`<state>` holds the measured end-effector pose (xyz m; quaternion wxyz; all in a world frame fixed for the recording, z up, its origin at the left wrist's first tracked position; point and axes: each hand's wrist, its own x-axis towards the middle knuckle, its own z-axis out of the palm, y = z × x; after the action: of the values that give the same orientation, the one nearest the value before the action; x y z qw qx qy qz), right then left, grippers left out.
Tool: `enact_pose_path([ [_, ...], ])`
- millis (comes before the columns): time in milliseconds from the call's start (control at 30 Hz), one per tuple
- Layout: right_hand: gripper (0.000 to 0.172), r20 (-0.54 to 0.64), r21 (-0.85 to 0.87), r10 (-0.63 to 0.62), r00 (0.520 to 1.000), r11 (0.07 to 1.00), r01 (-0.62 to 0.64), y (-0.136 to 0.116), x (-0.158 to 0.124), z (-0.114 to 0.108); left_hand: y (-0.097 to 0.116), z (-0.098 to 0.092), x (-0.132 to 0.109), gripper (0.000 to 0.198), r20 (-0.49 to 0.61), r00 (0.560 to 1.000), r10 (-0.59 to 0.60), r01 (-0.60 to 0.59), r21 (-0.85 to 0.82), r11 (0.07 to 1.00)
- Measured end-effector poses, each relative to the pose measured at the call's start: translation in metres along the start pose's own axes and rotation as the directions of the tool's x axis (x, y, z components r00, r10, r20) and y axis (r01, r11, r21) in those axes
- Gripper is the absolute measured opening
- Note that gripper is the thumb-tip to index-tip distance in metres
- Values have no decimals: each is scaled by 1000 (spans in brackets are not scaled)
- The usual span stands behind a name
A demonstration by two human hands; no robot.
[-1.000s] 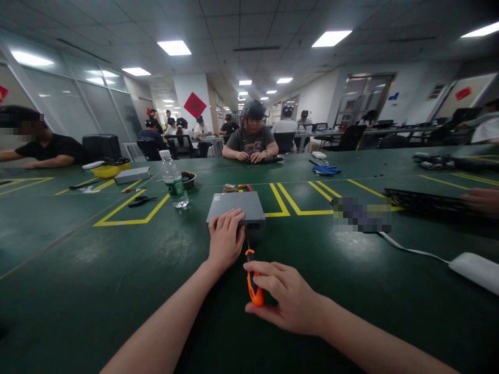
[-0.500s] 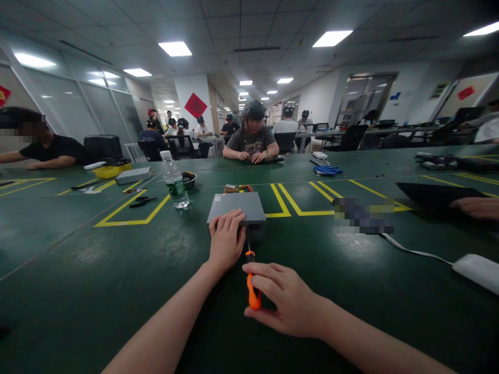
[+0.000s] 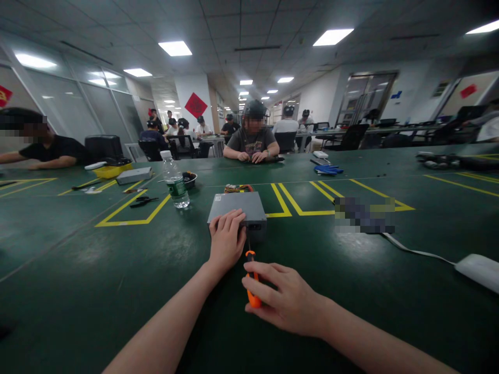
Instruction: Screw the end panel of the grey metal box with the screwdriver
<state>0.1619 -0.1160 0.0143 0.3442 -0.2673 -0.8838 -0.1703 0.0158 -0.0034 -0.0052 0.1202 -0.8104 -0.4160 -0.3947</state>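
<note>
A grey metal computer power supply unit (image 3: 236,205) lies flat on the green table in front of me. My left hand (image 3: 227,240) rests over its near left side, fingers lying across the top edge and thumb on the front face. An orange and black screwdriver (image 3: 254,298) points away from me, its thin shaft reaching the unit's front face near the power socket. Fingers and thumb of my right hand (image 3: 283,297) pinch its handle. Where the screwdriver's tip meets the unit is too dark to make out. Behind the unit lies a bundle of coloured wires (image 3: 239,188).
Left of the unit stands a water bottle (image 3: 176,182), with a small bowl (image 3: 189,180) behind it. Black pliers (image 3: 143,201) lie further left. To the right are a blurred-out item (image 3: 362,215) and a white power strip (image 3: 477,271). A person (image 3: 253,137) sits opposite.
My right fingers have shifted around the screwdriver's handle, which stays in nearly the same place. My left hand has not moved. Another person's hand and a black item have left the right edge.
</note>
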Motion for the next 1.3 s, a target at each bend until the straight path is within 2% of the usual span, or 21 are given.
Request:
enact_pose_path([
  [100, 26, 26, -55, -60, 998, 997, 61, 1, 0, -3, 0, 0, 0, 29, -8, 1000, 4, -4, -3, 1000],
  [233, 15, -108, -88, -78, 991, 994, 68, 6, -3, -2, 1, -1, 0, 29, -15, 1000, -2, 2, -11, 1000],
  [333, 16, -160, -77, -72, 984, 995, 60, 7, -4, 1, 1, -1, 0, 30, -12, 1000, -7, 7, -20, 1000],
  [433, 16, -86, -69, -54, 995, 996, 48, 5, -4, 3, 1, -1, 0, 30, -13, 1000, -3, 2, -21, 1000],
  [533, 25, -7, -97, -70, 998, 993, 69, 5, -3, 0, 1, -1, 0, 30, -13, 1000, 5, -5, -19, 1000],
  [600, 24, -28, -126, -97, 995, 988, 93, 6, -2, -1, 1, 0, 0, 30, -13, 1000, 2, -2, -20, 1000],
  [733, 13, -88, -178, -117, 989, 979, 100, 11, -1, 1, 0, 1, 0, 30, -16, 1000, -2, 2, -17, 1000],
  [867, 19, -29, -170, -106, 994, 980, 100, 14, -4, 1, 0, 0, 0, 28, -21, 1000, -4, 3, -17, 1000],
  [967, 21, -93, -154, -141, 986, 980, 126, 18, -11, -7, 1, -1, 1, 28, -18, 1000, -10, 9, -30, 1000],
  [1067, 21, -131, -189, -123, 984, 977, 96, 25, -19, -17, 2, -2, 1, 28, -11, 1000, -13, 13, -38, 999],
  [1300, 23, -116, -208, -112, 987, 974, 87, 34, -27, -21, 2, -1, 1, 28, 2, 1000, -15, 15, -34, 999],
])
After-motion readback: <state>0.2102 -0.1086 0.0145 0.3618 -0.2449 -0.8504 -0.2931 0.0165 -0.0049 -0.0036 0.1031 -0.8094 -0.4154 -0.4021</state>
